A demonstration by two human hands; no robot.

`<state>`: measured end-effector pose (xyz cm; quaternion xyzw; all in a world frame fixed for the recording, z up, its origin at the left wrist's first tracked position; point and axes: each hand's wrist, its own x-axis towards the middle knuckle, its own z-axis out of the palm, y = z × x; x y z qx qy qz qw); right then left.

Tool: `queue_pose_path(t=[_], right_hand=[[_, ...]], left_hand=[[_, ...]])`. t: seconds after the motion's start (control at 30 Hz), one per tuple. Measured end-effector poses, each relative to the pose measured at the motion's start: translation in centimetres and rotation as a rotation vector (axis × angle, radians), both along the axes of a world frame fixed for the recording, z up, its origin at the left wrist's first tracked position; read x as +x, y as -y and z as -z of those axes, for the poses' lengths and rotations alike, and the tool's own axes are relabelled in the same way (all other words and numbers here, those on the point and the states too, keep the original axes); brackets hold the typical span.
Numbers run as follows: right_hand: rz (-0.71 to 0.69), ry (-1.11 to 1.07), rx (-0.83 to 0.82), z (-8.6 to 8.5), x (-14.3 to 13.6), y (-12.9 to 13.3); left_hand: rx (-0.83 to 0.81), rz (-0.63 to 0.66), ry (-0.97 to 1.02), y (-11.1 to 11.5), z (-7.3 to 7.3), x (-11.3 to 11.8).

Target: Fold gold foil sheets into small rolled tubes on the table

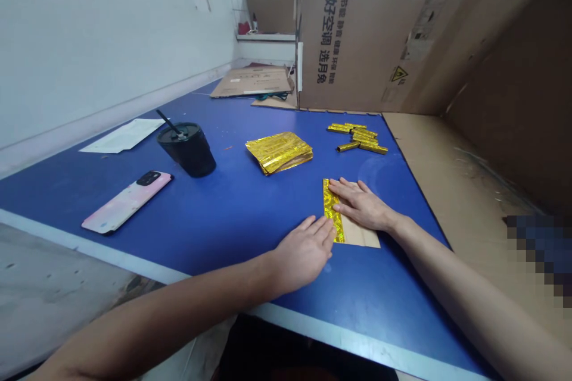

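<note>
A tan paper sheet lies on the blue table, its left edge a folded gold strip. My right hand rests flat on the sheet, fingertips on the upper part of the strip. At the strip's lower left edge, my left hand lies with its fingers stretched out, fingertips touching the gold. Behind my hands sits a stack of gold foil sheets. Several narrow gold rolls are piled loosely farther back on the right.
A black cup with a straw stands on the left, near a pink and white phone and a white paper. Large cardboard rises behind; flat cardboard lies at the table's far end.
</note>
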<state>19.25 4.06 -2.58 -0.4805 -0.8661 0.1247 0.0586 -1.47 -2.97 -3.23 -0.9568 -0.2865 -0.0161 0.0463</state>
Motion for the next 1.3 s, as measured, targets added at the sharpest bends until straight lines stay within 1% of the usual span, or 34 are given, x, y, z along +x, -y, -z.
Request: queue_pose_path(t=[0.07,0.13,0.2,0.3,0.37,0.43,0.5,0.57,0.63,0.73,0.83,0.97,1.07,1.17,1.3], right_hand=[[0.012,-0.001,0.012,0.0,-0.1,0.1],[0.025,-0.008,0.025,0.1,-0.2,0.2],[0.038,-0.014,0.03,0.1,-0.3,0.3],[0.051,-0.011,0.022,0.0,-0.2,0.4],[0.073,-0.003,0.028,-0.3,-0.2,0.5],[0.102,-0.004,0.059,-0.9,-0.5,0.8],[0.097,-0.028,0.099,-1.6,-1.2,1.5],[0.016,-0.068,0.095,-2.4,-2.2,2.5],[-0.074,-0.105,0.02,-2.9,-3.1,3.2],[-0.092,-0.156,-0.023,-2.8,-3.4,3.5],[-0.11,-0.093,0.028,-1.9,-2.7,2.5],[-0.005,0.048,0.078,-0.8,-1.6,1.0],[0.06,0.11,0.076,-0.6,-1.2,0.8],[0.122,0.172,0.086,-0.7,-0.9,0.9],[0.282,0.24,0.129,-0.7,-0.6,1.1]], left_hand=[[0.016,0.012,0.021,0.4,-0.1,-0.1],[0.032,0.014,0.041,0.4,-0.5,0.3],[0.034,0.011,0.045,0.3,-1.4,1.1],[-0.007,-0.003,0.016,0.0,-2.8,2.6],[-0.005,-0.005,0.002,-0.1,-3.3,3.3],[0.017,0.004,-0.004,-0.1,-3.3,3.6],[0.06,0.009,0.013,-0.1,-2.9,3.5],[0.108,0.008,0.041,0.1,-2.4,3.2],[0.14,0.008,0.054,0.2,-2.1,3.0],[0.152,0.008,0.055,0.5,-1.9,2.8],[0.132,0.01,0.052,0.6,-2.0,2.9],[0.089,0.005,0.043,0.5,-2.3,3.1],[0.034,-0.022,0.048,0.0,-2.8,3.0],[-0.014,-0.064,0.009,-1.1,-3.4,2.1],[0.036,-0.136,-0.045,-3.1,-4.1,0.5]])
